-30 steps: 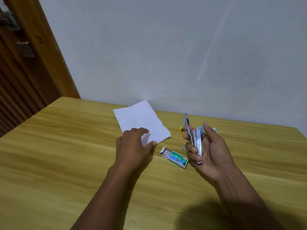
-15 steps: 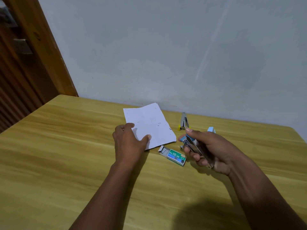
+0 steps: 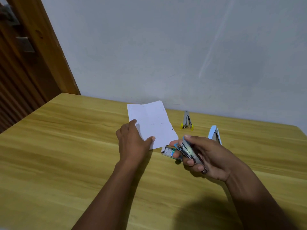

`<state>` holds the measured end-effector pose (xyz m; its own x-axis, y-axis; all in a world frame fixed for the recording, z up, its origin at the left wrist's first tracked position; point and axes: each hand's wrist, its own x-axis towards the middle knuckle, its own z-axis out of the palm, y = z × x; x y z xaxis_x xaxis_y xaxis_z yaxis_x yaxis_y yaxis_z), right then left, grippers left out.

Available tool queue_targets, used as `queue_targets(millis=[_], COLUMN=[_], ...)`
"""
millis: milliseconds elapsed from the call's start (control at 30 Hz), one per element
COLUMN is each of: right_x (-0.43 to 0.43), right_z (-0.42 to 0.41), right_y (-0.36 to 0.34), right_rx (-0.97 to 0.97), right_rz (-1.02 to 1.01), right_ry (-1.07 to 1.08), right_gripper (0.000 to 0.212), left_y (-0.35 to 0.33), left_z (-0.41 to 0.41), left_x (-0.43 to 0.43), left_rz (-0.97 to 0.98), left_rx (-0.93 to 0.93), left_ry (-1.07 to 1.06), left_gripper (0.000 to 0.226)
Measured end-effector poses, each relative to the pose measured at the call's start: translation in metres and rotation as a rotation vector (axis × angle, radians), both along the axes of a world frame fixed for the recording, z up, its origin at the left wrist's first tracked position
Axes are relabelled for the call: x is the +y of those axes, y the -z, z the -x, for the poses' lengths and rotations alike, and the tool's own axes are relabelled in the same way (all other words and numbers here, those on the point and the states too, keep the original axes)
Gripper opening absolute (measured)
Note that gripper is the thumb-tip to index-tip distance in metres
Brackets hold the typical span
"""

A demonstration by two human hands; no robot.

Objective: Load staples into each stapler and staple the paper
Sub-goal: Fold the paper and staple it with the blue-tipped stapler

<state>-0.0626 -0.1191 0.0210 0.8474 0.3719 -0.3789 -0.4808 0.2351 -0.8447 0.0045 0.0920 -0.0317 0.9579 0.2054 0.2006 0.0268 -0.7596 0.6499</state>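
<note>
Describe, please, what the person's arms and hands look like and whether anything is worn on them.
Both forearms are bare: no sleeves show anywhere in the frame. The left hand and right hand wear no gloves, and no watch, bracelet or ring is visible on either wrist or the visible fingers.

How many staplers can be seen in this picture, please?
3. One blue stapler is held in the right hand; a yellow stapler stands near the wall; a light blue stapler stands behind the right hand, partly hidden. No others show.

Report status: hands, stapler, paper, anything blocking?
Left hand flat on paper. Right hand grips blue stapler, nose toward paper's corner. Staple box sits between; two staplers idle behind.
</note>
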Motion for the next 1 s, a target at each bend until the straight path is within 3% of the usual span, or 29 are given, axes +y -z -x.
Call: queue_targets(millis=[200, 433, 500, 633, 767, 867, 1000], right_x=[-0.001, -0.006, -0.011, -0.023, -0.018, -0.015, -0.008], right_z=[0.002, 0.002, 0.003, 0.004, 0.000, -0.007, -0.013], right_y=[0.002, 0.003, -0.002, -0.034, -0.065, -0.064, -0.040], right_rx=[-0.119, -0.158, -0.200, -0.401, -0.508, -0.616, -0.627], right_rz=[0.189, 0.328, 0.527, 1.325, 1.638, 1.600, 1.228], right_ry=[0.173, 0.217, 0.141, -0.248, -0.320, -0.222, 0.086], right_gripper=[0.052, 0.036, 0.028, 0.015, 0.018, 0.021, 0.023], left_y=[-0.009, -0.011, -0.013, -0.019, -0.026, -0.029, -0.033], left_z=[0.002, 0.006, 0.009, 0.010, 0.012, 0.011, 0.010], left_x=[0.001, 0.005, 0.005, 0.005, 0.000, 0.002, 0.004], left_rz=[-0.083, 0.107, 0.253, 0.472, 0.722, 0.943, 1.196], left_rx=[0.056, 0.031, -0.052, -0.125, -0.074, -0.014, 0.019], left_ry=[-0.007, 0.006, 0.038, 0.002, -0.056, -0.104, -0.118], left_gripper=[0.099, 0.090, 0.080, 0.070, 0.072, 0.075, 0.082])
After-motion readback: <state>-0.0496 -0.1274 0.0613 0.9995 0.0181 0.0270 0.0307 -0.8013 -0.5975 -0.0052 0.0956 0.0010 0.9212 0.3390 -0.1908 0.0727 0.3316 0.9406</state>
